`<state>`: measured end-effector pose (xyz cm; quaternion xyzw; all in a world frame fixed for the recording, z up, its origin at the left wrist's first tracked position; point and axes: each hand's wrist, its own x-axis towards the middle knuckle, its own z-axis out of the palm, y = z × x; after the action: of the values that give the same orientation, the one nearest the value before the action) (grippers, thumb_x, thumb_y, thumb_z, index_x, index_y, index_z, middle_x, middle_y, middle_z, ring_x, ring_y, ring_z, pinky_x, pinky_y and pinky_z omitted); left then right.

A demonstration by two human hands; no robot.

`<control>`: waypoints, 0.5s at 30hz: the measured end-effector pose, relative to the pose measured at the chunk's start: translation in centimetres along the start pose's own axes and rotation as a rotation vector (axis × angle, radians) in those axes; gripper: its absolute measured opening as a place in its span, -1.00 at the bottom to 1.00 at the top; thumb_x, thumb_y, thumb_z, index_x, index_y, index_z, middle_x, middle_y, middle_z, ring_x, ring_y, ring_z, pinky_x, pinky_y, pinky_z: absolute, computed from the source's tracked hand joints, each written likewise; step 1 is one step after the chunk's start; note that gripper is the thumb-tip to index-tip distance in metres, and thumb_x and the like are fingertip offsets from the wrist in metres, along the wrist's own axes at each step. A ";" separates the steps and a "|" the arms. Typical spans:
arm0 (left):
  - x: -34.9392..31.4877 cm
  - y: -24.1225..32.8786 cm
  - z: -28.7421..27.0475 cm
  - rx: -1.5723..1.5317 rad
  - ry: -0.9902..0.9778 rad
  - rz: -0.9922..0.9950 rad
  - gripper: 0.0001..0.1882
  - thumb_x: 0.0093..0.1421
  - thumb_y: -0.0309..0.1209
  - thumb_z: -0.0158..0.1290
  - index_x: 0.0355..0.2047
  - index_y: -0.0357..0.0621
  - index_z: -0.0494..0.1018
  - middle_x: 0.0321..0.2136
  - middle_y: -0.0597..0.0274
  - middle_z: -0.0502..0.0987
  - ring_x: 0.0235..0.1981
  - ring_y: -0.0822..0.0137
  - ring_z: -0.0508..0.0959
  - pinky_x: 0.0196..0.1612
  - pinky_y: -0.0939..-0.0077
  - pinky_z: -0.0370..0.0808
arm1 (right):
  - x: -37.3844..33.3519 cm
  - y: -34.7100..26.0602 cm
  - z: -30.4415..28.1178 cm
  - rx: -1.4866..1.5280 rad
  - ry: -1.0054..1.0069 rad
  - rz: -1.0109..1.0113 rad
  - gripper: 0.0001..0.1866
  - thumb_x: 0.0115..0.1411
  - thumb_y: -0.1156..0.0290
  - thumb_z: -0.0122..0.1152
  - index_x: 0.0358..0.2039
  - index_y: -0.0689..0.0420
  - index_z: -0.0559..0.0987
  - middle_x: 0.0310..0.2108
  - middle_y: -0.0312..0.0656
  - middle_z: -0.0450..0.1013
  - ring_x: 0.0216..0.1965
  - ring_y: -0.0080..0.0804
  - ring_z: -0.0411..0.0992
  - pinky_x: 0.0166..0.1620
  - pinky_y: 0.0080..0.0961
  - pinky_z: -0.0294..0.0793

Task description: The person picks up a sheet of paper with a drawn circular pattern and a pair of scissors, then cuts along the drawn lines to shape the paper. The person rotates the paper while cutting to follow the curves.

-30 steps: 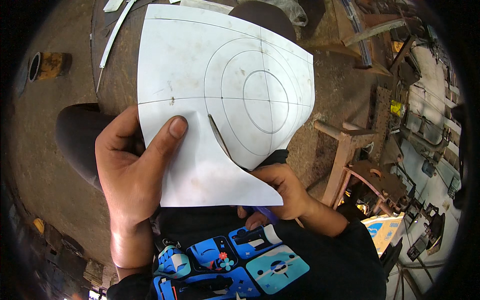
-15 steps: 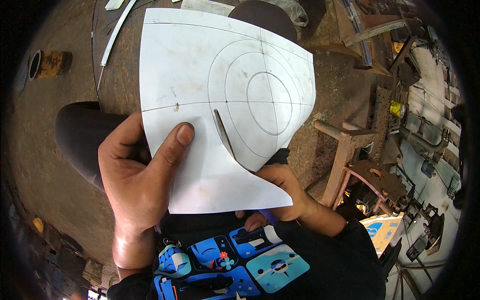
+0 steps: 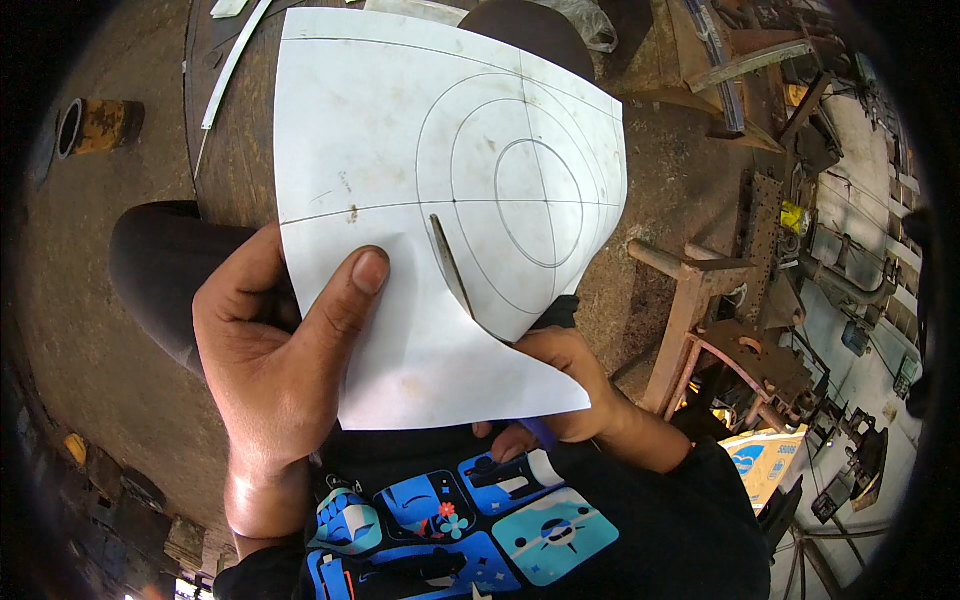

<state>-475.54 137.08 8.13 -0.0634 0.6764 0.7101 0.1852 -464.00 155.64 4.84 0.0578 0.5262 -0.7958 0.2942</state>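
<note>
Above the lap, the paper sheet (image 3: 345, 120) is clamped at its left edge in the left hand (image 3: 270, 375), while purple-handled scissors (image 3: 541, 433) are held by the right hand (image 3: 580, 365) at the sheet's lower right, the blade (image 3: 451, 266) being slanted up-left through the sheet, tip nearer the left hand.

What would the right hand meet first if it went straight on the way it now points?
Probably the white sheet, whose lower part lies just up-left of the right hand; depth is unclear, so they may be touching.
</note>
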 end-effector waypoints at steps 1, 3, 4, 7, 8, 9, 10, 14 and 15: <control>0.0 0.0 0.0 0.000 0.000 -0.002 -0.75 0.04 -0.54 0.12 -0.27 -0.45 0.44 -0.46 0.08 0.54 -0.45 0.47 0.50 -0.35 0.68 0.42 | 0.0 -0.1 0.0 0.003 -0.013 0.012 -0.65 -0.03 0.61 0.17 -0.18 0.41 0.43 -0.43 -0.08 0.49 -0.39 -0.45 0.48 -0.29 -0.49 0.50; 0.0 0.0 0.0 -0.010 -0.006 -0.001 -0.75 0.03 -0.54 0.13 -0.27 -0.45 0.44 -0.45 0.07 0.54 -0.45 0.47 0.50 -0.34 0.68 0.42 | 0.0 -0.2 -0.1 -0.023 -0.018 -0.005 -0.67 -0.03 0.62 0.17 -0.19 0.41 0.43 -0.44 -0.08 0.49 -0.39 -0.45 0.48 -0.29 -0.49 0.50; 0.0 0.0 0.0 -0.011 -0.001 0.001 -0.74 0.03 -0.54 0.13 -0.27 -0.45 0.44 -0.45 0.07 0.54 -0.44 0.47 0.50 -0.33 0.67 0.42 | 0.0 -0.3 -0.1 -0.040 -0.028 -0.015 -0.67 -0.03 0.62 0.17 -0.19 0.41 0.44 -0.44 -0.08 0.49 -0.39 -0.45 0.48 -0.29 -0.48 0.50; 0.0 0.0 0.1 -0.018 0.001 -0.003 -0.74 0.03 -0.53 0.13 -0.27 -0.45 0.43 -0.44 0.07 0.54 -0.44 0.47 0.50 -0.33 0.67 0.42 | 0.0 -0.4 0.0 -0.022 -0.017 0.031 -0.68 -0.03 0.64 0.17 -0.20 0.41 0.44 -0.44 -0.08 0.49 -0.38 -0.44 0.48 -0.29 -0.48 0.51; 0.0 0.0 0.0 -0.016 -0.004 -0.006 -0.73 0.03 -0.53 0.13 -0.27 -0.45 0.43 -0.44 0.07 0.54 -0.44 0.47 0.50 -0.33 0.68 0.41 | 0.0 -0.4 0.0 -0.011 -0.008 0.011 -0.68 -0.03 0.65 0.17 -0.20 0.41 0.44 -0.44 -0.08 0.49 -0.38 -0.44 0.49 -0.29 -0.48 0.52; 0.0 0.0 0.0 -0.015 -0.009 -0.008 -0.73 0.03 -0.52 0.13 -0.27 -0.45 0.43 -0.44 0.07 0.54 -0.44 0.47 0.50 -0.33 0.68 0.41 | 0.0 -0.4 0.1 -0.006 -0.010 0.012 -0.68 -0.03 0.66 0.16 -0.20 0.41 0.44 -0.44 -0.08 0.49 -0.38 -0.44 0.49 -0.29 -0.48 0.52; 0.0 0.0 0.0 -0.015 -0.004 -0.006 -0.74 0.03 -0.52 0.13 -0.27 -0.45 0.43 -0.44 0.08 0.54 -0.44 0.47 0.50 -0.33 0.68 0.41 | 0.0 -0.3 0.1 -0.010 -0.015 0.019 -0.68 -0.03 0.67 0.16 -0.20 0.41 0.44 -0.44 -0.08 0.49 -0.38 -0.44 0.49 -0.29 -0.49 0.52; -0.1 0.1 0.1 0.001 0.006 -0.007 -0.75 0.03 -0.53 0.13 -0.29 -0.45 0.44 -0.46 0.09 0.54 -0.46 0.48 0.50 -0.35 0.69 0.41 | 0.0 -0.1 0.0 0.032 -0.004 -0.006 -0.68 -0.03 0.66 0.17 -0.20 0.41 0.44 -0.43 -0.07 0.49 -0.38 -0.43 0.49 -0.29 -0.49 0.52; -0.1 0.1 0.1 0.010 0.006 -0.010 -0.76 0.03 -0.53 0.13 -0.30 -0.45 0.44 -0.47 0.09 0.54 -0.46 0.48 0.50 -0.35 0.69 0.40 | -0.1 -0.1 0.0 0.029 -0.009 -0.005 -0.68 -0.03 0.65 0.18 -0.20 0.40 0.44 -0.42 -0.07 0.49 -0.38 -0.43 0.49 -0.29 -0.49 0.51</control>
<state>-475.48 137.21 8.28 -0.0679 0.6799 0.7057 0.1871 -463.99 155.68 4.92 0.0571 0.5133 -0.8042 0.2940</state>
